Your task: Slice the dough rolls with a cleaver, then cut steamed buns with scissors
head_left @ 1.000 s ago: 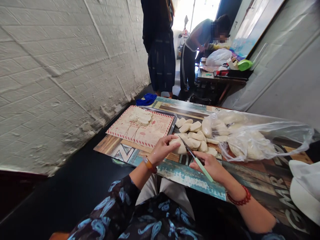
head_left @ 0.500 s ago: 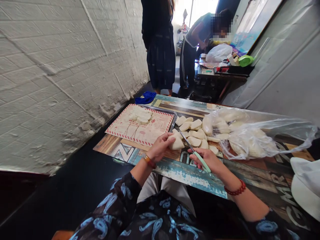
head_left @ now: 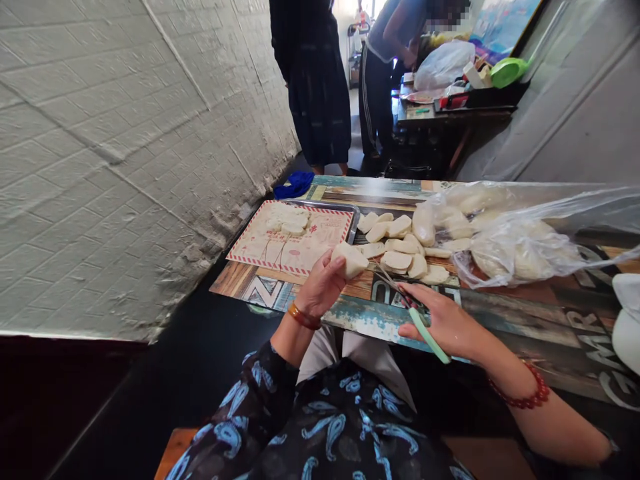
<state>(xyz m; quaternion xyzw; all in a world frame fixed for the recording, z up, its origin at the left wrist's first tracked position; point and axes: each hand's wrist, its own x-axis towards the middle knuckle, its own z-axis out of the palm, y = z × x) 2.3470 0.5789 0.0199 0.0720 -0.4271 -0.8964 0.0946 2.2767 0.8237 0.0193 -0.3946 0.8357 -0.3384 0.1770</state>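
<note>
My left hand [head_left: 325,283] is closed on a pale piece of steamed bun [head_left: 351,261], held above the table's front half. In my right hand [head_left: 440,320] are scissors [head_left: 424,331] with a mint-green handle. Their blades are slightly apart and point at the bun piece, close to its right edge; whether they touch it I cannot tell. Beyond my hands lie several slices of bun [head_left: 397,260] in a loose pile. To the left, a tray [head_left: 356,223] holds a printed paper sheet [head_left: 250,245] with pale bits of bun [head_left: 293,229] on it.
A clear plastic bag [head_left: 530,257] with whole buns lies at the right of the patterned table [head_left: 345,320]. A blue cloth [head_left: 295,185] is at the far left corner, a white cap [head_left: 627,327] at the right edge. Two people stand beyond, near a cluttered second table [head_left: 450,120].
My right hand has moved right and toward me with the scissors, whose blades now show apart. My left hand has turned the bun piece upward. The whole view has shifted slightly.
</note>
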